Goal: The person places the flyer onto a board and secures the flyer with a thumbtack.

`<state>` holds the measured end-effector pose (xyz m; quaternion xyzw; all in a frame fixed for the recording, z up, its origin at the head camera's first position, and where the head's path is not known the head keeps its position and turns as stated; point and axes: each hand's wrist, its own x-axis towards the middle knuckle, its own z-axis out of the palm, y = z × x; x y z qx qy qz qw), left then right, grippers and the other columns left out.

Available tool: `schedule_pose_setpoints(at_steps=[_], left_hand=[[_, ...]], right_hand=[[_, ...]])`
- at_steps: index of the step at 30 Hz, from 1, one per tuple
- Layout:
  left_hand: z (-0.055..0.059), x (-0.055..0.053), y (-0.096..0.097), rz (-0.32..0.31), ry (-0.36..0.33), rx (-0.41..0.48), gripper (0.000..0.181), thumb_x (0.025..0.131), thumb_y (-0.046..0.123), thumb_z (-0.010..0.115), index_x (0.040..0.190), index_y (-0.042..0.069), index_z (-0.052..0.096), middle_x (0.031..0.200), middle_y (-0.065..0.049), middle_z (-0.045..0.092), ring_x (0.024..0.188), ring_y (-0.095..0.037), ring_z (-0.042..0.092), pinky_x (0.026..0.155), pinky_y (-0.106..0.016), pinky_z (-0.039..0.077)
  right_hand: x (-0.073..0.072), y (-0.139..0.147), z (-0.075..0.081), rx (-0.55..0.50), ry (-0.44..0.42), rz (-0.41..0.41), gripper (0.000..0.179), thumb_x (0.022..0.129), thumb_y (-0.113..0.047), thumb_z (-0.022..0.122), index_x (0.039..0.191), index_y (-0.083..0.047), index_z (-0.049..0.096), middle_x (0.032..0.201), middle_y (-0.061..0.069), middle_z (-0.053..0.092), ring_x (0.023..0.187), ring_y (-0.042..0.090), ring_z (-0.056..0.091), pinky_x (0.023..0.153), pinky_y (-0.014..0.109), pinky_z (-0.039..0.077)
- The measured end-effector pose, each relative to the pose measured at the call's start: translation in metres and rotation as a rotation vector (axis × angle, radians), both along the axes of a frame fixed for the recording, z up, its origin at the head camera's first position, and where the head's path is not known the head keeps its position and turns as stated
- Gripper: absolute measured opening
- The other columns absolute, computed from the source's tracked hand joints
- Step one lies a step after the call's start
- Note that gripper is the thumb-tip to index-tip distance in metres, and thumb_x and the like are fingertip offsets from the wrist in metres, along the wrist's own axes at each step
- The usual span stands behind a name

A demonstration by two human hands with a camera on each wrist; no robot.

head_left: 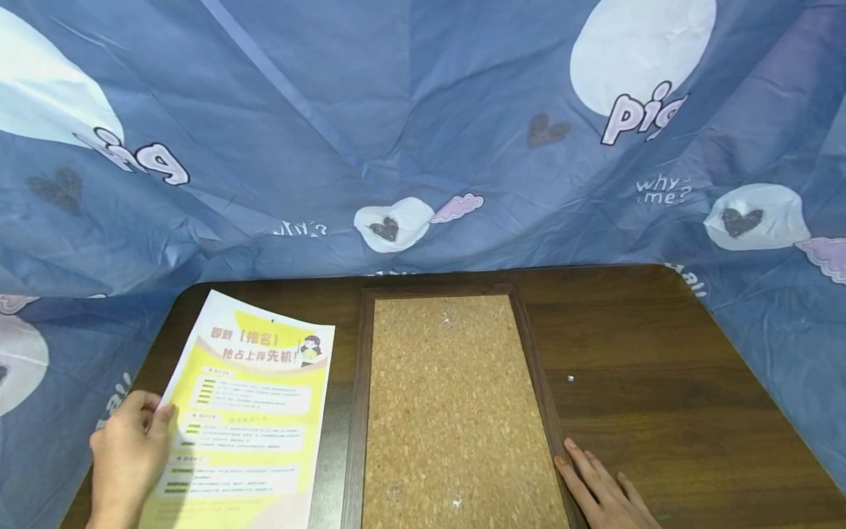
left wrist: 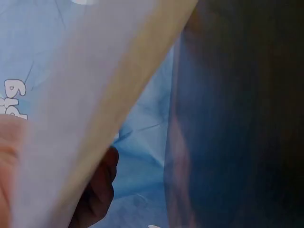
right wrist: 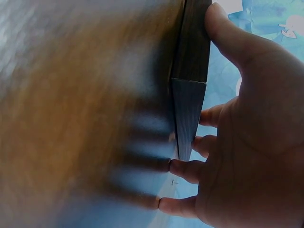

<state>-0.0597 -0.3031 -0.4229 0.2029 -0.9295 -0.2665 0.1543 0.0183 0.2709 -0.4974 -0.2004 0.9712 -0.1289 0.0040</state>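
Observation:
A yellow and white printed sheet of paper (head_left: pixel 264 382) hangs at the left in the head view. My left hand (head_left: pixel 128 448) pinches its left edge between thumb and fingers. The left wrist view shows the sheet (left wrist: pixel 80 99) blurred and tilted, with fingers on both sides of it. A cork board (head_left: pixel 456 397) in a dark wooden frame lies on the table to the right of the sheet. My right hand (head_left: pixel 601 485) rests by the frame's right side with straight fingers. In the right wrist view its thumb touches the frame (right wrist: pixel 192 52) and its fingertips meet the tabletop.
Clear pushpins sit on the cork: one pin (head_left: pixel 447 318) near the top, another pin (head_left: pixel 457 502) near the bottom. A small shiny pin (head_left: pixel 571 379) lies on the brown table (head_left: pixel 634 330) right of the board. A blue printed cloth (head_left: pixel 317 132) hangs behind the table.

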Motion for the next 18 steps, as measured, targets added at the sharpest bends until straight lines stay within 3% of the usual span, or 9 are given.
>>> schedule_pose_setpoints(at_steps=[5,11,18], left_hand=[[0.0019,-0.0037,-0.0003,0.047,-0.098,0.076,0.019,0.097,0.003,0.058,0.108,-0.013,0.061,0.079,-0.027,0.066,0.053,-0.022,0.057,0.042,-0.03,0.041],[0.004,-0.0048,-0.0011,0.078,-0.153,0.19,0.026,0.1,0.005,0.055,0.119,-0.013,0.058,0.091,-0.032,0.066,0.056,-0.021,0.06,0.042,-0.029,0.044],[0.0026,-0.0051,-0.0067,0.054,-0.182,0.394,0.032,0.102,0.004,0.05,0.129,-0.013,0.05,0.089,-0.025,0.065,0.059,-0.018,0.062,0.048,-0.032,0.051]], right_hand=[[-0.0003,0.0001,0.002,-0.005,-0.039,-0.003,0.09,0.079,-0.075,0.061,0.149,-0.021,0.043,0.163,-0.019,0.004,0.124,0.04,0.053,0.084,0.071,0.041],[-0.0006,0.0009,0.0019,-0.002,-0.028,0.011,0.09,0.08,-0.074,0.062,0.149,-0.02,0.043,0.164,-0.015,0.008,0.123,0.04,0.053,0.082,0.071,0.042],[-0.0003,0.0021,0.0021,-0.005,-0.019,0.029,0.09,0.08,-0.072,0.063,0.152,-0.022,0.039,0.163,-0.02,0.0,0.123,0.041,0.053,0.083,0.069,0.043]])
